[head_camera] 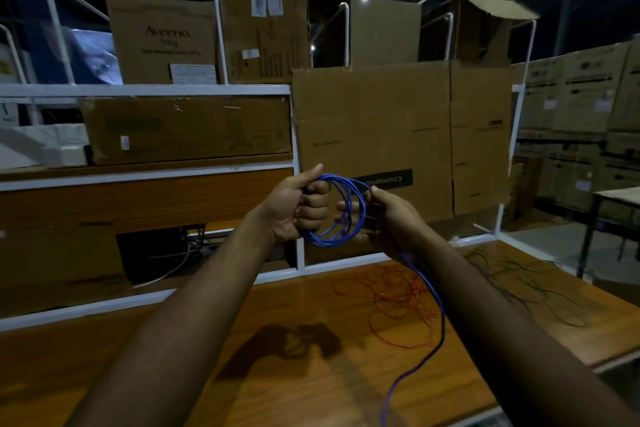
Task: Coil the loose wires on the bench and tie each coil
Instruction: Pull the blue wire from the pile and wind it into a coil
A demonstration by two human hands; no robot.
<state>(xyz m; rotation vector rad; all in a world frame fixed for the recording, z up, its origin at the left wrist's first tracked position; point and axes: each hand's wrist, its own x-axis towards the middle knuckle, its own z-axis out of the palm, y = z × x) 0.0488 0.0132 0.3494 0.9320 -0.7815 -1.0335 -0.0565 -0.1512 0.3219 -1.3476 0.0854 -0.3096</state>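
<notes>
A blue wire coil (349, 196) of several loops hangs in the air above the wooden bench (294, 308). My left hand (298, 204) grips the coil's left side in a fist. My right hand (384, 211) pinches the coil's right side, fingers curled round the strands. The blue wire's loose tail (433, 291) runs from under my right hand down across the bench and off the front edge. A tangle of red wire (398, 298) lies on the bench under the tail. Thin black wire (526, 281) lies loose at the bench's right end.
A white metal rack (145, 90) behind the bench carries cardboard boxes (162, 38). A large flattened carton (374, 135) leans upright just behind my hands. More stacked boxes (581, 121) fill the right background, beside a dark table (616, 194).
</notes>
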